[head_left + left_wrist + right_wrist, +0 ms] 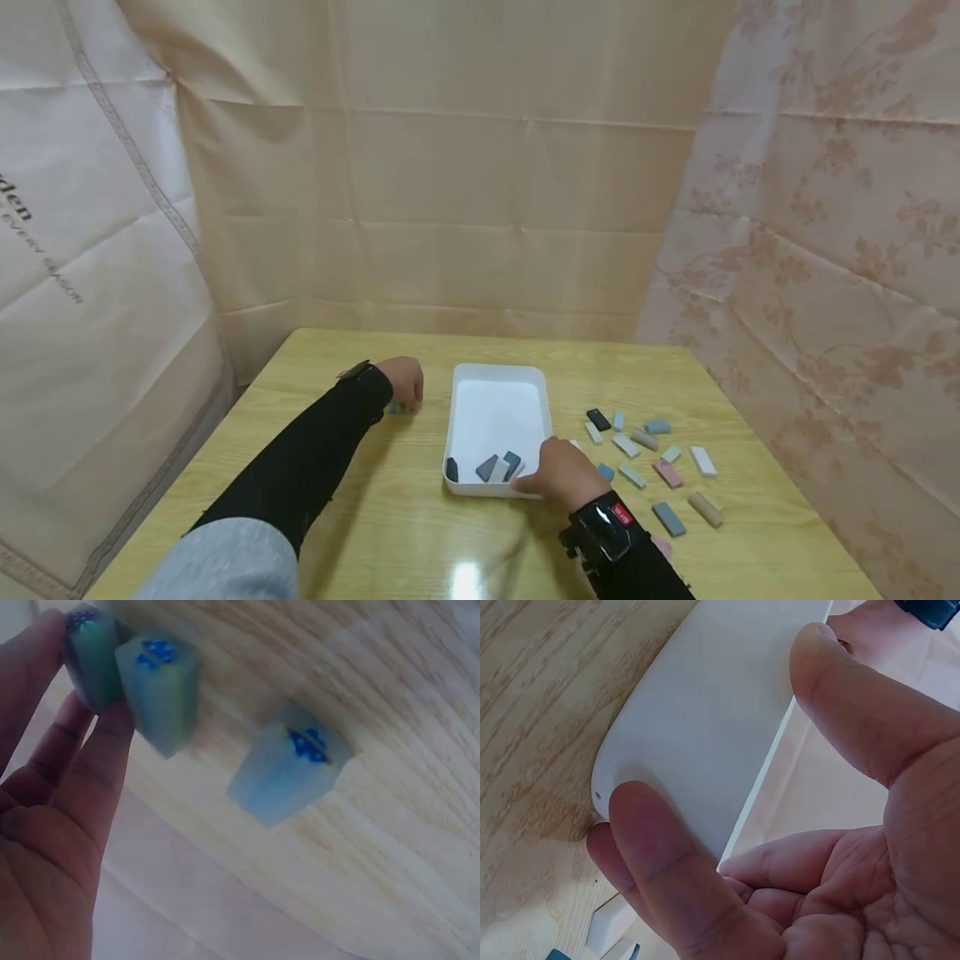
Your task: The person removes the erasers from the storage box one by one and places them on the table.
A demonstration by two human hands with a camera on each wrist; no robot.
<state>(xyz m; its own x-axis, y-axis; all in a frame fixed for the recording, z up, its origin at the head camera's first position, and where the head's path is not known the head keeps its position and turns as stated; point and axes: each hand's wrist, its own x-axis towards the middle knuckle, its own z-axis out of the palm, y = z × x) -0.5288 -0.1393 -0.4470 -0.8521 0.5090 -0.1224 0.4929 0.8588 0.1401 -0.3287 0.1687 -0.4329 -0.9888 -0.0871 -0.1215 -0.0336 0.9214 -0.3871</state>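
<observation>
My left hand (403,381) is at the left of the table, where it pinches a small green block (94,664) with a dark patterned end between thumb and fingers. Right beside that, a pale blue-green block (159,694) stands on the table. Another light blue block (289,769), also with a blue patterned end, stands a little apart. My right hand (558,473) grips the near right corner of a white tray (498,371). Its thumb lies at the rim and its fingers press the outer wall (697,712). Several grey and white blocks (498,472) sit at the tray's near end.
Right of the tray, several loose blocks lie scattered, among them a black block (597,419), a pink block (667,473), a beige cylinder (705,508) and a white block (702,461). Cloth curtains (480,192) hang behind and on both sides of the wooden table (390,533).
</observation>
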